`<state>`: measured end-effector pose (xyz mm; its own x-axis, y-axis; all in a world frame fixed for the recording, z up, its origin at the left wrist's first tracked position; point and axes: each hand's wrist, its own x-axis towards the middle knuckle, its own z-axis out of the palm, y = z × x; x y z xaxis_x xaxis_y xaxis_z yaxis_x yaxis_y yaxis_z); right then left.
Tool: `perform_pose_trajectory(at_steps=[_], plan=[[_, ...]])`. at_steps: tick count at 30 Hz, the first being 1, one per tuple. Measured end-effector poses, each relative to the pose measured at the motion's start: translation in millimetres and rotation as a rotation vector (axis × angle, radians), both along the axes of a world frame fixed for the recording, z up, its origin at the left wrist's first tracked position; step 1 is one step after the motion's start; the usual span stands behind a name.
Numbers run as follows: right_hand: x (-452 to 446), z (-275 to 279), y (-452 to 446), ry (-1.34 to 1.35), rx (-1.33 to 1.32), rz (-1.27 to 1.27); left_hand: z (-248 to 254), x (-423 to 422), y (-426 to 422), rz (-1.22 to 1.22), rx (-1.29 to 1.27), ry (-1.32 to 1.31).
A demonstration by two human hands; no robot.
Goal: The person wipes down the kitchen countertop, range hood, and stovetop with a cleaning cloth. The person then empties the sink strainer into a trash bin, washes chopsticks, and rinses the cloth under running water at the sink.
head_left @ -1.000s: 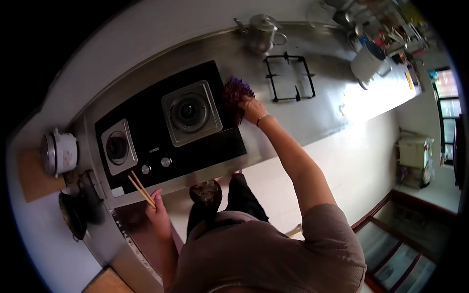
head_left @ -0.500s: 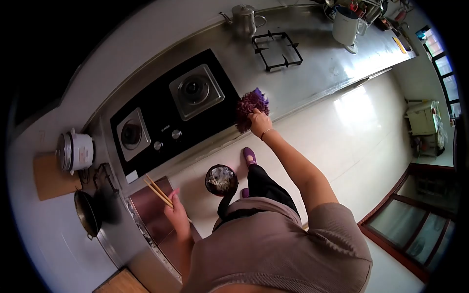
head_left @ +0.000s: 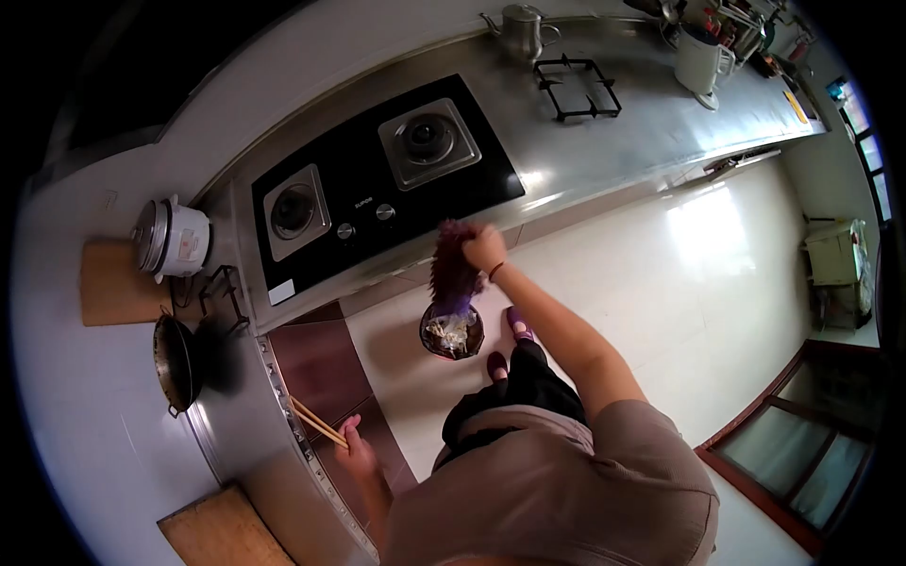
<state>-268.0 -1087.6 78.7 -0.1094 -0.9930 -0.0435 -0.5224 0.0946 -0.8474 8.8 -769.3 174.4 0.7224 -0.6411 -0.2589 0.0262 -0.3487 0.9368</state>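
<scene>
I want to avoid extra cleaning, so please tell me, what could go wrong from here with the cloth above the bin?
The cloth hangs from the right hand low over the bin, so its end may touch the rubbish. The bin's opening is small, so anything dropping from the cloth could land on the floor or the shoes close by.
</scene>
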Motion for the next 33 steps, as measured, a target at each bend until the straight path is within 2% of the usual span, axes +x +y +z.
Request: perform_pose_trajectory(at_steps=[1, 3, 5, 7, 8, 9, 11, 12, 14, 16, 17, 18, 21, 22, 23, 26, 29, 31, 33], plan=[[-10, 0, -21, 0.047, -0.054, -0.022, 14, -6, -4, 0.035, 0.065, 0.029], [-32, 55, -54, 0.204, -0.082, -0.087, 13, -5, -4, 0.086, 0.140, 0.063], [-49, 54, -100, 0.420, -0.050, -0.091, -7, 1, 6, -0.010, 0.107, -0.110], [-60, 27, -141, 0.483, -0.091, -0.150, -14, 0, 8, 0.034, 0.152, -0.055], [-59, 23, -152, 0.437, 0.074, -0.110, -17, -1, 10, 0.065, 0.192, -0.005], [-50, 14, -156, 0.435, 0.079, -0.100, -18, -3, 12, 0.075, 0.198, -0.007], [-17, -1, -161, 0.456, 0.065, -0.157, -18, -12, 9, 0.222, 0.049, 0.081], [0, -1, -158, 0.509, 0.016, -0.101, -6, -20, 3, 0.225, 0.055, 0.076], [29, -10, -150, 0.541, -0.082, 0.002, 20, -33, -5, 0.285, 0.283, 0.113], [54, -12, -130, 0.608, -0.090, 0.211, 10, -34, -3, 0.280, 0.313, 0.091], [69, -23, -114, 0.615, -0.186, 0.282, 7, -35, -3, 0.277, 0.336, 0.070], [82, -15, -96, 0.607, -0.034, 0.403, 10, -37, -8, 0.280, 0.333, 0.070], [113, -10, -37, 0.459, 0.065, 0.509, 23, -41, -27, 0.203, 0.405, 0.113], [117, -18, -26, 0.401, 0.110, 0.587, 25, -43, -35, 0.189, 0.331, 0.091], [114, -1, -21, 0.365, 0.117, 0.585, 26, -42, -40, 0.178, 0.255, 0.068], [88, 41, -50, 0.408, 0.063, 0.536, 21, -36, -43, 0.174, 0.173, 0.040], [63, 94, -110, 0.523, 0.020, 0.451, 24, -35, -37, 0.204, 0.274, 0.092], [53, 92, -152, 0.611, -0.071, 0.399, 18, -37, -31, 0.219, 0.276, 0.065], [49, 61, -183, 0.627, -0.030, 0.426, 20, -44, -27, 0.232, 0.281, 0.034]])
